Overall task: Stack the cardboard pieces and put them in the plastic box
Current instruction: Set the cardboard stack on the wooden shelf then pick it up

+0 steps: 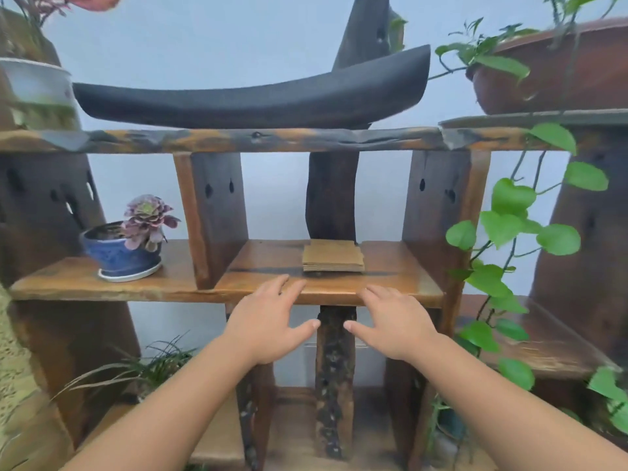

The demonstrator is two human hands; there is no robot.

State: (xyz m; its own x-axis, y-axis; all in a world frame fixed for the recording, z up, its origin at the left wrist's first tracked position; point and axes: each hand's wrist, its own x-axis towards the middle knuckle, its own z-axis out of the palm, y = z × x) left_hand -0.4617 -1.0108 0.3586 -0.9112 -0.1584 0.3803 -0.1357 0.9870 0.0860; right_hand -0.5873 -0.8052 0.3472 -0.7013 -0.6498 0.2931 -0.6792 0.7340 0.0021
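Note:
A neat stack of brown cardboard pieces lies on the middle wooden shelf, between two upright wooden posts. My left hand hovers in front of the shelf's front edge, just left of and below the stack, fingers spread and holding nothing. My right hand mirrors it on the right, also open and empty. Both hands are short of the stack and do not touch it. No plastic box is clearly in view; a pale shape below the shelf behind the centre post is too faint to identify.
A blue pot with a purple succulent stands on the shelf to the left. A dark curved wooden piece rests on the upper shelf. A green trailing vine hangs at the right. Grassy plants sit lower left.

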